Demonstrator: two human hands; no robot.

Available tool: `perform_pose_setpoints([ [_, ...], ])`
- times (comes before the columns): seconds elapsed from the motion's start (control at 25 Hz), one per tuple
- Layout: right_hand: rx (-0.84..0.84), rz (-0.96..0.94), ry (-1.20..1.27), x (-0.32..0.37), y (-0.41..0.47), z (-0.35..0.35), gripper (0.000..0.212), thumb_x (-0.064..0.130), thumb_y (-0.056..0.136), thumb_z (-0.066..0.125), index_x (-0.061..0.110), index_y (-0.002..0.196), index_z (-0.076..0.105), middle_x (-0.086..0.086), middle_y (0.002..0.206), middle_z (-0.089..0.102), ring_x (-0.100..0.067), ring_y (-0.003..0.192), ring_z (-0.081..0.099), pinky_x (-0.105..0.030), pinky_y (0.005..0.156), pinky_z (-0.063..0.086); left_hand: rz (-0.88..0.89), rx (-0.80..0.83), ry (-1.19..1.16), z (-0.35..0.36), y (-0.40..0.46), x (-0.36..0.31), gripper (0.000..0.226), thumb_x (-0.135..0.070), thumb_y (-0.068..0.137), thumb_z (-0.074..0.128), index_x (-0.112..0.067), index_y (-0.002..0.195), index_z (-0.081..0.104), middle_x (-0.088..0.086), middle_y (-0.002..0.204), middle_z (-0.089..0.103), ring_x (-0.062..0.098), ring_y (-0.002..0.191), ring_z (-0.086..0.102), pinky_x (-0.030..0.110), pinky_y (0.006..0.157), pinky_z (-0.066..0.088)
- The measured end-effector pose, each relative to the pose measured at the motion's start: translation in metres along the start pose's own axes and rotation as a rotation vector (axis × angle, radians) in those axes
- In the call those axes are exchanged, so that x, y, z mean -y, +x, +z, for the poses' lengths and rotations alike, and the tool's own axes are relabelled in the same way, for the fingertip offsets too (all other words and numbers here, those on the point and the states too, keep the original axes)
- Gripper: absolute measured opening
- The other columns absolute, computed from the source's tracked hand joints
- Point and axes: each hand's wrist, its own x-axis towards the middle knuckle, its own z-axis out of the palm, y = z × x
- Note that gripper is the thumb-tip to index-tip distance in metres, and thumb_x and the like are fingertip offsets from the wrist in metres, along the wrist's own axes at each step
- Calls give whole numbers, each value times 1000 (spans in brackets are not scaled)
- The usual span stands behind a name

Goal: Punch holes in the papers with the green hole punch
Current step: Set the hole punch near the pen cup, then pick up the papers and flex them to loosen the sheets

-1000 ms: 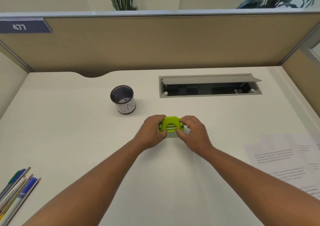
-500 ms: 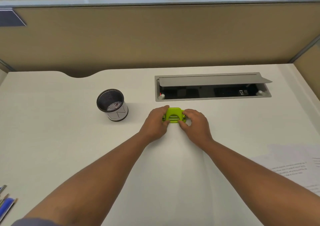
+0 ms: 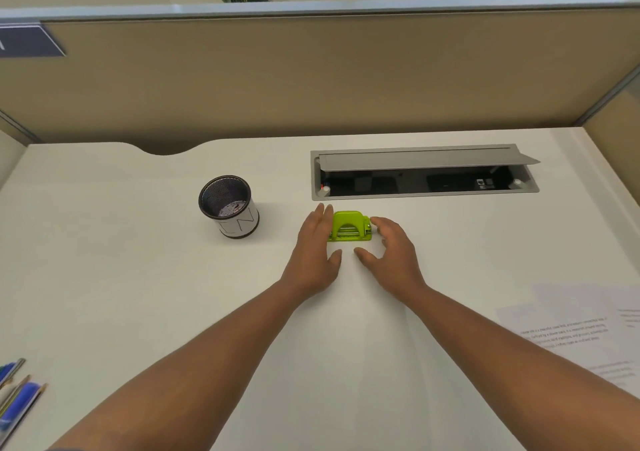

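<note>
The green hole punch (image 3: pixel 349 226) stands on the white desk (image 3: pixel 104 277), just in front of the cable tray. My left hand (image 3: pixel 315 250) lies flat beside its left end, fingers straight and just touching or nearly touching it. My right hand (image 3: pixel 391 253) hovers at its right end with fingers spread and curved, holding nothing. The printed papers (image 3: pixel 575 333) lie at the right edge of the desk, well away from both hands.
A black mesh pen cup (image 3: pixel 228 206) stands left of the punch. An open grey cable tray (image 3: pixel 426 172) is recessed in the desk behind it. Pens and pencils (image 3: pixel 17 395) lie at the near left. Tan partition walls enclose the desk.
Both hands gripped the punch earlier and pushed it away toward the cable tray. Now they have let go and opened, and the punch rests on the desk.
</note>
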Motion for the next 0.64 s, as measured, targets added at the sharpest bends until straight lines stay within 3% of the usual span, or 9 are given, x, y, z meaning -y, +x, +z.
perform_pose_setpoints([
  [0.12,-24,63,14,6,-26,-12,64,23,85,79,17,142,51,-3,147,52,-22,129,54,-44,108,48,29,19,34,7,-35,-12,84,-18,97,61,-21,163,7,-2,171,-4,17,157,-7,28,123,2],
  [0.2,-28,89,18,10,-47,-23,62,20,86,78,18,142,52,-3,147,53,-22,129,54,-44,107,48,11,48,50,11,-57,-24,82,-22,98,61,-23,162,9,-4,171,-3,16,157,-7,32,125,6],
  [0.36,-25,125,36,11,-97,-54,57,20,87,75,21,140,54,1,143,56,-14,121,57,-34,103,50,90,136,85,26,-95,-51,77,-26,98,62,-21,161,18,-3,170,14,18,157,7,32,124,13],
  [0.48,-43,163,24,-6,-138,-85,50,17,88,72,20,135,58,4,138,58,-11,117,57,-36,103,50,156,222,60,49,-119,-75,73,-32,95,66,-20,158,31,-1,166,28,18,152,22,32,123,23],
  [0.64,-120,299,-67,-47,-186,-139,44,23,88,71,20,131,61,4,135,61,-13,117,58,-34,101,49,217,365,54,101,-141,-116,71,-45,93,66,-24,155,38,0,165,30,19,148,30,33,119,30],
])
